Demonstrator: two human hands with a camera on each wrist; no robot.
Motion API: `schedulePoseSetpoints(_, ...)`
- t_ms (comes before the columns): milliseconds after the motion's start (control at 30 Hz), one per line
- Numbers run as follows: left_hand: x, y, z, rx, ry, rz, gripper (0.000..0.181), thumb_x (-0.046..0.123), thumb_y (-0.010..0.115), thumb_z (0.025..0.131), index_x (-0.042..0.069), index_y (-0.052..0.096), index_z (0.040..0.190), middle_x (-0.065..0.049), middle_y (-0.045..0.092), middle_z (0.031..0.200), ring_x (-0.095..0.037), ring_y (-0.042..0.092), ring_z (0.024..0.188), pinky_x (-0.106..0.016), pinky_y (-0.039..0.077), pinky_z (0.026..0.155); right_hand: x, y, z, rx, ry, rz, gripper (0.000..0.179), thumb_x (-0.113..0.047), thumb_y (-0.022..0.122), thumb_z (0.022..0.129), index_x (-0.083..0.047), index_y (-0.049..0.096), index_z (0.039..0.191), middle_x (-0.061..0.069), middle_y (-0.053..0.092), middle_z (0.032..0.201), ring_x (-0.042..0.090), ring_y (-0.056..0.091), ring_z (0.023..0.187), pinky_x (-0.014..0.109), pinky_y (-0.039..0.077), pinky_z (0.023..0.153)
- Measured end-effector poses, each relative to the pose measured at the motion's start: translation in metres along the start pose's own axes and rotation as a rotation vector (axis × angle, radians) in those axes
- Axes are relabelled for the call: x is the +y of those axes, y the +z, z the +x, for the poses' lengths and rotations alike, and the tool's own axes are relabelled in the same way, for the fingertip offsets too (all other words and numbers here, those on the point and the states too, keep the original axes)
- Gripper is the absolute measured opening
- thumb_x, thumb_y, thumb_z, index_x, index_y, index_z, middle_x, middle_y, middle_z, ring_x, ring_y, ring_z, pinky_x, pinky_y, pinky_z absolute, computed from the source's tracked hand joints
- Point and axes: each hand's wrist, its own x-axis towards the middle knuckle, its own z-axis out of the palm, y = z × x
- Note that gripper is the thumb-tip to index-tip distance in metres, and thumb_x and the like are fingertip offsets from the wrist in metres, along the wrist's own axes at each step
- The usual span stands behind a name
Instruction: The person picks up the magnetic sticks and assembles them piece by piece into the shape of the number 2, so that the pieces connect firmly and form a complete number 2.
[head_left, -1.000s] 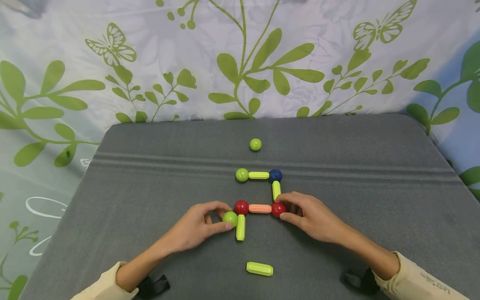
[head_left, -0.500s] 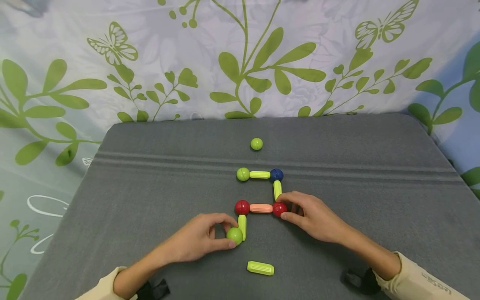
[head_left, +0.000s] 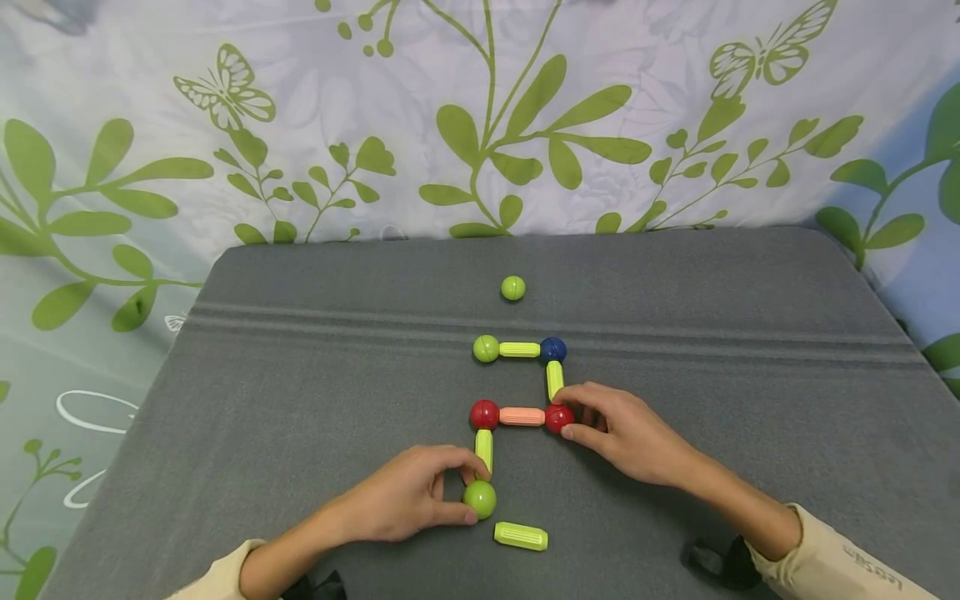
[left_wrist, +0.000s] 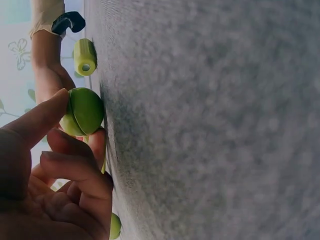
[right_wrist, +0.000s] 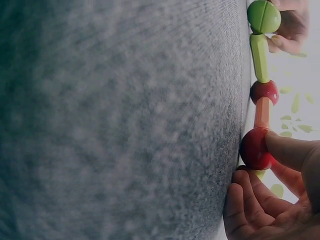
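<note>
My left hand (head_left: 412, 493) pinches a green ball (head_left: 480, 499) between thumb and fingers, at the lower end of an upright yellow-green rod (head_left: 483, 452). That rod runs up to a red ball (head_left: 484, 414), from which an orange rod (head_left: 522, 417) leads right to a second red ball (head_left: 558, 418). My right hand (head_left: 626, 433) holds this second red ball with thumb and fingertips. Above it another yellow-green rod (head_left: 554, 380) joins a dark blue ball (head_left: 553, 350). A level yellow-green rod (head_left: 520, 350) links the blue ball to a green ball (head_left: 486, 348).
A loose yellow-green rod (head_left: 521, 536) lies just below and right of the left hand's ball. Farther back, a lone green ball (head_left: 513, 287) sits on the grey cloth-covered table (head_left: 712, 308). A leaf-patterned curtain (head_left: 337, 108) hangs behind the table's far edge.
My left hand has carried the green ball down from beside the red ball to the lower end of the upright rod. The right hand stays on its red ball.
</note>
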Motion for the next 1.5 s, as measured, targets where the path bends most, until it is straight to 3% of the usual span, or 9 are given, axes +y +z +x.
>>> schedulePoseSetpoints(567,-0.0031,0.0011,-0.0013,0.003,0.021,-0.025,0.030,0.019,0.080,0.085,0.020,0.068,0.113,0.012,0.063,0.096,0.002,0.047,0.053,-0.020,0.044,0.052,-0.0002,-0.0010,-0.0004,0.010,-0.051,-0.037,0.021,-0.019,0.068,0.095,-0.022,0.066,0.116,-0.014,0.057,0.092,0.006,0.051,0.074,0.026,0.044,0.064)
schedulePoseSetpoints(933,-0.0029,0.0001,-0.0009,-0.011,0.002,-0.032,0.035,0.019,0.079,0.086,0.017,0.067,0.119,0.010,0.062,0.099,0.001,0.046,0.054,-0.020,0.042,0.051,-0.0004,-0.0011,-0.0008,0.019,-0.031,-0.007,0.023,-0.019,0.068,0.095,-0.021,0.067,0.118,-0.013,0.059,0.092,0.006,0.053,0.072,0.026,0.045,0.062)
schedulePoseSetpoints(1200,-0.0036,-0.0009,0.0029,-0.053,-0.025,-0.005,0.050,0.018,0.078,0.087,0.014,0.059,0.134,0.009,0.056,0.102,0.001,0.047,0.058,-0.019,0.043,0.054,-0.0007,-0.0009,-0.0001,0.009,-0.020,0.000,0.023,-0.019,0.068,0.095,-0.021,0.067,0.118,-0.012,0.059,0.093,0.007,0.053,0.072,0.026,0.045,0.061)
schedulePoseSetpoints(1500,-0.0058,-0.0027,0.0035,-0.058,-0.005,0.058,0.047,0.026,0.077,0.088,0.020,0.060,0.132,0.011,0.054,0.100,0.001,0.045,0.059,-0.019,0.041,0.054,-0.0005,-0.0004,0.0001,0.006,-0.018,0.003,0.023,-0.020,0.068,0.096,-0.021,0.066,0.118,-0.013,0.059,0.095,0.007,0.053,0.073,0.026,0.046,0.062)
